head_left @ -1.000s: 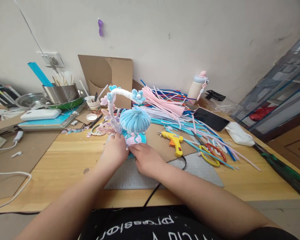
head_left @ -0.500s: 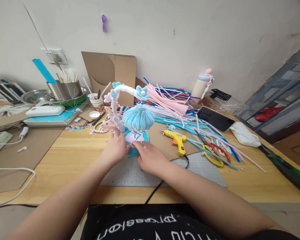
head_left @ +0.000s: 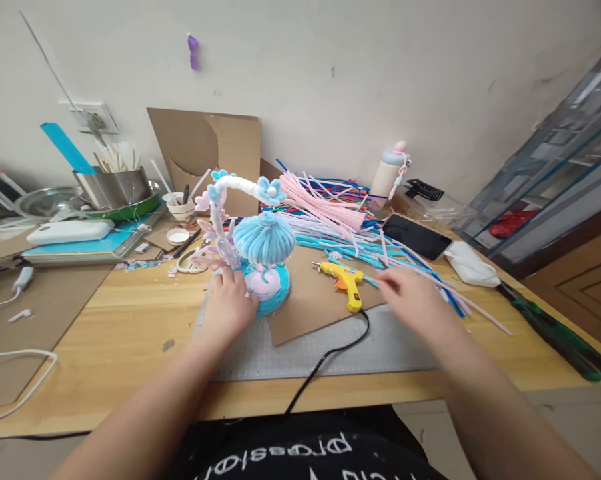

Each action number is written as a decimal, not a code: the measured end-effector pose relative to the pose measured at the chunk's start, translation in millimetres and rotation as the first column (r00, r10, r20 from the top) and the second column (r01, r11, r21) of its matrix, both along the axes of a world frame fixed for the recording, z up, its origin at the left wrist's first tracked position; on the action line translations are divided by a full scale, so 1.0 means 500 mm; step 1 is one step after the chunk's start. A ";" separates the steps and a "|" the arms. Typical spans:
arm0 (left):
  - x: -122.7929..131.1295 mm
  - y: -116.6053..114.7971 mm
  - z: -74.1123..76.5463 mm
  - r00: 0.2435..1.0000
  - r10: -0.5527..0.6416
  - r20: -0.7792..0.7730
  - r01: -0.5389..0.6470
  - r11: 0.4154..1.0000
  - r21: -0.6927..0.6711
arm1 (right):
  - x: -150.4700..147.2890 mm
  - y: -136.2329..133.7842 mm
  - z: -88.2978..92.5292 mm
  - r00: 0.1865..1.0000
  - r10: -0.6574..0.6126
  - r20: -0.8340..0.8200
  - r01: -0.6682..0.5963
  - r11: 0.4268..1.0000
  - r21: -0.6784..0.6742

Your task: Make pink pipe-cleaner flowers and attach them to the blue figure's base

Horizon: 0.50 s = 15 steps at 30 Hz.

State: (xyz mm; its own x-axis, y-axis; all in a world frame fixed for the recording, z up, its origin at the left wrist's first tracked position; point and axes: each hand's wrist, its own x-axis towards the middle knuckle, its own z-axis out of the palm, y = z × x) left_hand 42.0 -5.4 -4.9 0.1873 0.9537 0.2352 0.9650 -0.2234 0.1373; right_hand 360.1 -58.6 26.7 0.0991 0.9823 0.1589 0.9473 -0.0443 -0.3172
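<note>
A fuzzy pipe-cleaner lamp point(head_left: 265, 239) stands on the desk, with a pleated blue shade hanging from a white curved arm that carries blue and pink flowers. Its round base is blue with a pink middle. My left hand point(head_left: 230, 297) grips the base and lower stem on the left side, thumb near the base's front. Out to the right, my right hand point(head_left: 413, 297) hovers over loose pipe cleaners, beyond a yellow glue gun point(head_left: 347, 283). Its fingers are curled and smeared by motion. The scissors seen there earlier are hidden beneath it.
Behind lie bundles of pink, white and blue pipe cleaners point(head_left: 325, 207). A phone point(head_left: 417, 235), a white pouch point(head_left: 473, 263) and a bottle point(head_left: 389, 177) are at the right. The glue gun's black cord point(head_left: 325, 360) crosses the grey cutting mat point(head_left: 380, 347). Cardboard point(head_left: 305, 313) lies on the mat.
My right hand has left the lamp's base and moved right, past the glue gun, over the scissors. My left hand has stayed on the base. The view has shifted slightly right.
</note>
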 end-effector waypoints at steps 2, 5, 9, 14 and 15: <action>-0.001 0.002 -0.003 0.999 0.031 -0.045 -0.030 0.999 0.023 | 0.085 0.016 -0.022 0.976 -0.170 0.133 0.187 0.975 -0.121; 0.000 0.000 -0.004 0.994 0.072 -0.085 -0.068 0.996 0.052 | 0.152 0.029 -0.050 0.970 -0.191 0.151 0.223 0.946 -0.235; 0.000 -0.005 -0.004 0.989 0.106 -0.105 -0.098 0.992 0.076 | 0.167 0.026 -0.061 0.988 -0.118 0.094 0.141 0.947 -0.290; -0.002 -0.009 -0.005 0.987 0.120 -0.109 -0.110 0.989 0.095 | 0.192 0.020 -0.068 0.970 -0.229 0.082 0.240 0.953 -0.185; -0.003 -0.010 -0.006 0.987 0.118 -0.109 -0.108 0.989 0.097 | 0.200 0.021 -0.071 0.959 -0.272 0.077 0.280 0.950 -0.137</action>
